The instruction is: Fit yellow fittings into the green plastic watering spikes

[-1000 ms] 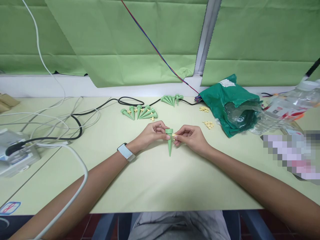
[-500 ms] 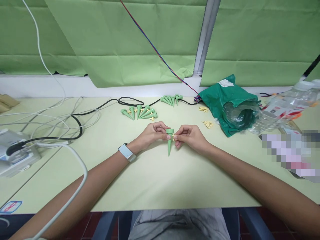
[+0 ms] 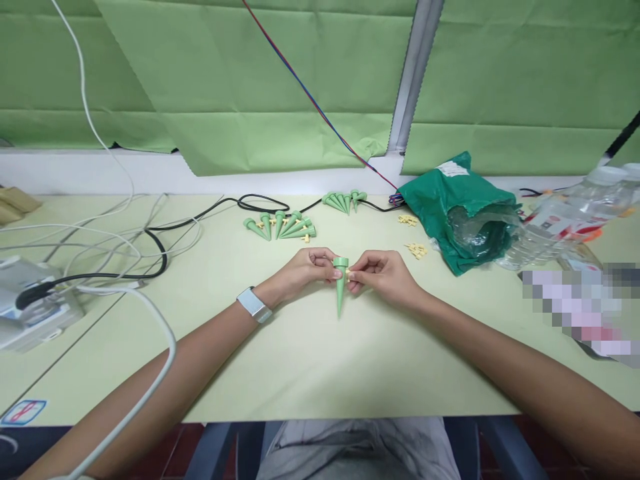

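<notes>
Between thumb and fingers, my left hand grips a green plant watering spike, its capped end up and its point down. From the other side my right hand pinches a small yellow valve against the spike's side, just below the cap. My fingers partly cover the valve, so how far it sits in the spike cannot be seen. Beyond my hands lies a group of green spikes, some with yellow valves. Farther back is a second group of green spikes.
Two small piles of yellow valves lie right of centre. Behind them sits an open green plastic bag, with clear bottles beside it. A power strip and tangled cables occupy the left. A pixelated item is at right.
Both hands keep the same grip on the spike and the valve. The spike's point has dipped very slightly lower in view; the rest of the scene has barely shifted.
</notes>
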Demonstrator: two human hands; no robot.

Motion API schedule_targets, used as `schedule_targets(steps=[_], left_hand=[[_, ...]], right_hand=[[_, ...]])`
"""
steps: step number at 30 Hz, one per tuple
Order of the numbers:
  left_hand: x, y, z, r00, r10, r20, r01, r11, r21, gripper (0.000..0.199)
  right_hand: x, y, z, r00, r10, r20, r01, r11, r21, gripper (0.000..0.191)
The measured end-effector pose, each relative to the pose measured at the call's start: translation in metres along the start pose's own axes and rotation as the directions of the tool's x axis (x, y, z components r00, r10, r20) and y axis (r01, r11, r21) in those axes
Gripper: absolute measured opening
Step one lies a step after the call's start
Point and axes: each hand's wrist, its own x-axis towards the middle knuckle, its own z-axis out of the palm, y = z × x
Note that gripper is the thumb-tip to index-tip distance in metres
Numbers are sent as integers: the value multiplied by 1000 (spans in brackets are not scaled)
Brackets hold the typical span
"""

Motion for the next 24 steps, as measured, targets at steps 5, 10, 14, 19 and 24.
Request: schedule_targets(steps=[5, 10, 14, 19, 24], left_hand=[[0, -2, 0, 1000, 5, -18, -4, 999, 51, 31], [0, 1, 3, 1000, 9, 3, -9, 999, 48, 29], [-1, 5, 6, 1000, 7, 13, -7, 1000, -4, 26], [0, 6, 5, 1000, -10, 8, 11, 999, -46, 27], [0, 5, 2, 1000, -10, 6, 10, 996, -84, 30]], right_hand=[[2, -3, -3, 996, 80, 49, -84, 994, 69, 43], [1, -4, -2, 998, 58, 34, -59, 998, 26, 43], [1, -5, -3, 999, 43, 18, -43, 999, 4, 42], [2, -1, -1, 1000, 14, -10, -14, 1000, 3, 42], [3, 0, 2, 1000, 8, 10, -8, 1000, -9, 39]])
